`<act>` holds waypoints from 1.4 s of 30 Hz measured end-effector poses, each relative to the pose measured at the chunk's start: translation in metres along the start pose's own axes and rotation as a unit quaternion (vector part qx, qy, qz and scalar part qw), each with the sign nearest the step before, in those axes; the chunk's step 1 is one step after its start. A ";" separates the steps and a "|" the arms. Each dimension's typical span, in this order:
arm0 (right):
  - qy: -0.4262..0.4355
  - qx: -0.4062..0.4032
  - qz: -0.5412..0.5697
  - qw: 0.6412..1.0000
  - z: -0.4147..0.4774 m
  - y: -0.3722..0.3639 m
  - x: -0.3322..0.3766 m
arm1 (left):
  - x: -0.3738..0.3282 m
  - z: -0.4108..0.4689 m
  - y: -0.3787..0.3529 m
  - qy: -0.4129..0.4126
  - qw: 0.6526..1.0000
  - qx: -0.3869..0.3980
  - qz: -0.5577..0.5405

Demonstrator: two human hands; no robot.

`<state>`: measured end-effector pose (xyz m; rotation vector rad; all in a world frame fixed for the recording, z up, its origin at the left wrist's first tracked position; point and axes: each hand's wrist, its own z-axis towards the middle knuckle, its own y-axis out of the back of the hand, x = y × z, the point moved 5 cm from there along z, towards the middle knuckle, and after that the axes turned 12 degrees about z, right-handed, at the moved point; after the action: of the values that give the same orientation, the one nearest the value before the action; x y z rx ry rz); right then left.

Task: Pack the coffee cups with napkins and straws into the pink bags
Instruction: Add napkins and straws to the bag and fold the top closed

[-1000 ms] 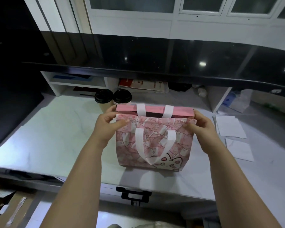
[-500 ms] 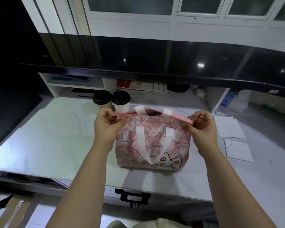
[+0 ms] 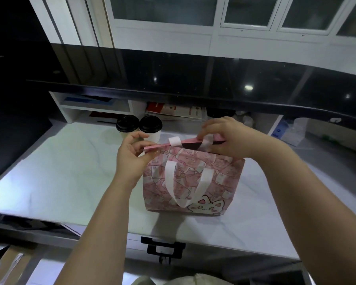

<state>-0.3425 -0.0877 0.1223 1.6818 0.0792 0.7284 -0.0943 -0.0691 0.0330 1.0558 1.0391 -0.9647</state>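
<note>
Forearms reach in over the front edge of the white marble tabletop [image 3: 70, 171]. Just inside that edge, about midway along it, stands the pink patterned paper bag with white ribbon handles and a cartoon cat [image 3: 193, 182], upright on its flat base. The left hand [image 3: 131, 159] has its grip pinching the left end of the bag's top rim between thumb and fingertips. The right hand [image 3: 232, 140] has its grip pinching the rim at the far white handle. The two holds seem meant to shape the mouth and steady the light bag so it does not tip when filled. A dark gap shows inside, but any contents cannot be told. Behind the bag, toward the back edge, two white paper coffee cups with black lids [image 3: 150, 126] stand side by side, close enough to reach easily. No napkins or straws can be made out.
</note>
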 end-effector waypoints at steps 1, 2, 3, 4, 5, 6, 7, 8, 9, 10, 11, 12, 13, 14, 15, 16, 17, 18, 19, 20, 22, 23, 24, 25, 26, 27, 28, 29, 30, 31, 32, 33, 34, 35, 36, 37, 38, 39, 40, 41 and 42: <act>-0.003 0.009 -0.016 1.000 0.002 -0.001 0.000 | -0.001 0.000 0.001 -0.002 1.000 -0.003 0.006; 0.000 0.012 -0.023 1.000 0.003 0.000 0.000 | -0.001 0.000 0.001 -0.004 1.000 -0.005 0.010; 0.008 0.008 -0.030 0.999 0.002 0.001 0.000 | -0.002 0.000 0.001 -0.005 1.000 -0.007 0.013; 0.019 0.003 -0.041 0.999 0.002 0.004 0.000 | -0.003 -0.001 0.001 -0.007 1.000 -0.011 0.018; 0.026 0.000 -0.048 0.999 0.002 0.007 -0.001 | -0.004 -0.002 0.001 -0.008 1.000 -0.014 0.022; 0.025 -0.001 -0.040 0.999 0.002 0.011 -0.003 | -0.005 -0.003 0.000 -0.009 1.000 -0.016 0.023; 0.015 -0.001 -0.006 1.000 0.003 0.014 -0.005 | -0.006 -0.003 0.000 -0.010 1.000 -0.016 0.021; -0.002 -0.004 0.055 0.998 0.003 0.018 -0.007 | -0.006 -0.004 0.000 -0.012 1.000 -0.015 0.018; -0.020 -0.014 0.134 0.991 0.003 0.022 -0.009 | -0.007 -0.005 -0.001 -0.013 1.000 -0.014 0.016; -0.034 -0.025 0.219 0.975 0.004 0.025 -0.012 | -0.007 -0.005 -0.001 -0.014 1.000 -0.013 0.017; -0.042 -0.036 0.300 0.953 0.006 0.027 -0.017 | -0.007 -0.006 -0.001 -0.013 1.000 -0.012 0.020; -0.049 -0.042 0.372 0.926 0.008 0.027 -0.022 | -0.008 -0.006 0.000 -0.011 1.000 -0.011 0.021; -0.057 -0.045 0.434 0.898 0.011 0.027 -0.029 | -0.008 -0.007 0.000 -0.010 1.000 -0.010 0.020; -0.067 -0.051 0.480 0.873 0.012 0.025 -0.036 | -0.008 -0.007 0.000 -0.009 1.000 -0.009 0.018; -0.076 -0.060 0.510 0.855 0.012 0.023 -0.043 | -0.008 -0.007 -0.001 -0.007 1.000 -0.008 0.016; -0.082 -0.073 0.524 0.845 0.011 0.020 -0.050 | -0.008 -0.008 -0.001 -0.004 1.000 -0.007 0.014; -0.079 -0.091 0.531 0.838 0.008 0.016 -0.057 | -0.008 -0.008 -0.002 0.001 1.000 -0.008 0.012; -0.066 -0.117 0.545 0.828 0.002 0.013 -0.063 | -0.007 -0.008 -0.002 0.005 1.000 -0.010 0.009; -0.041 -0.150 0.568 0.808 -0.006 0.011 -0.067 | -0.006 -0.007 -0.003 0.009 1.000 -0.013 0.006; -0.012 -0.185 0.597 0.781 -0.017 0.009 -0.071 | -0.006 -0.007 -0.004 0.010 1.000 -0.016 0.006; 0.032 -0.248 0.636 0.730 -0.044 -0.002 -0.080 | -0.005 -0.008 -0.006 0.008 1.000 -0.020 0.013; 0.036 -0.270 0.636 0.722 -0.057 -0.011 -0.085 | -0.005 -0.008 -0.007 0.004 1.000 -0.022 0.013; 0.034 -0.282 0.629 0.724 -0.069 -0.024 -0.089 | -0.005 -0.008 -0.008 0.000 1.000 -0.024 0.010; 0.031 -0.282 0.615 0.736 -0.078 -0.037 -0.092 | -0.005 -0.008 -0.008 -0.004 1.000 -0.025 0.009; 0.025 -0.265 0.599 0.755 -0.084 -0.049 -0.094 | -0.005 -0.008 -0.008 -0.008 1.000 -0.027 0.009; 0.016 -0.230 0.586 0.777 -0.087 -0.061 -0.096 | -0.005 -0.008 -0.008 -0.011 0.999 -0.028 0.010; 0.005 -0.186 0.576 0.796 -0.087 -0.071 -0.095 | -0.005 -0.008 -0.009 -0.012 0.999 -0.029 0.011; -0.005 -0.142 0.564 0.814 -0.086 -0.078 -0.094 | -0.005 -0.008 -0.009 -0.012 0.999 -0.029 0.011; -0.009 -0.111 0.551 0.827 -0.085 -0.081 -0.093 | -0.005 -0.008 -0.009 -0.012 0.999 -0.030 0.010; -0.012 -0.100 0.544 0.833 -0.083 -0.082 -0.092 | -0.004 -0.009 -0.009 -0.012 0.999 -0.029 0.006; -0.018 -0.107 0.543 0.833 -0.080 -0.081 -0.090 | -0.004 -0.009 -0.009 -0.013 1.000 -0.028 0.001; -0.023 -0.125 0.550 0.825 -0.077 -0.080 -0.089 | -0.004 -0.009 -0.008 -0.014 1.000 -0.028 -0.002; -0.026 -0.149 0.564 0.812 -0.074 -0.079 -0.087 | -0.004 -0.009 -0.008 -0.016 0.999 -0.028 -0.002; -0.027 -0.172 0.581 0.795 -0.071 -0.079 -0.086 | -0.003 -0.009 -0.007 -0.018 0.999 -0.027 -0.002; -0.028 -0.192 0.595 0.780 -0.069 -0.080 -0.086 | -0.003 -0.009 -0.007 -0.018 1.000 -0.024 -0.002; -0.030 -0.211 0.604 0.768 -0.067 -0.082 -0.086 | -0.002 -0.009 -0.007 -0.017 1.000 -0.021 -0.004; -0.030 -0.231 0.607 0.760 -0.065 -0.084 -0.086 | -0.001 -0.009 -0.007 -0.017 1.000 -0.018 -0.004; -0.026 -0.255 0.604 0.754 -0.063 -0.085 -0.085 | -0.001 -0.009 -0.007 -0.016 1.000 -0.016 -0.005; -0.017 -0.283 0.600 0.748 -0.061 -0.086 -0.082 | -0.001 -0.009 -0.006 -0.017 1.000 -0.016 -0.008; -0.013 -0.317 0.597 0.737 -0.060 -0.087 -0.080 | -0.001 -0.009 -0.006 -0.017 1.000 -0.014 -0.014; -0.015 -0.353 0.596 0.721 -0.060 -0.088 -0.078 | -0.001 -0.009 -0.005 -0.017 1.000 -0.010 -0.020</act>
<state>-0.4052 -0.0472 0.0133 0.8081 -1.2757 1.4238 -0.1014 -0.0612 0.0311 1.0014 1.0444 -0.9992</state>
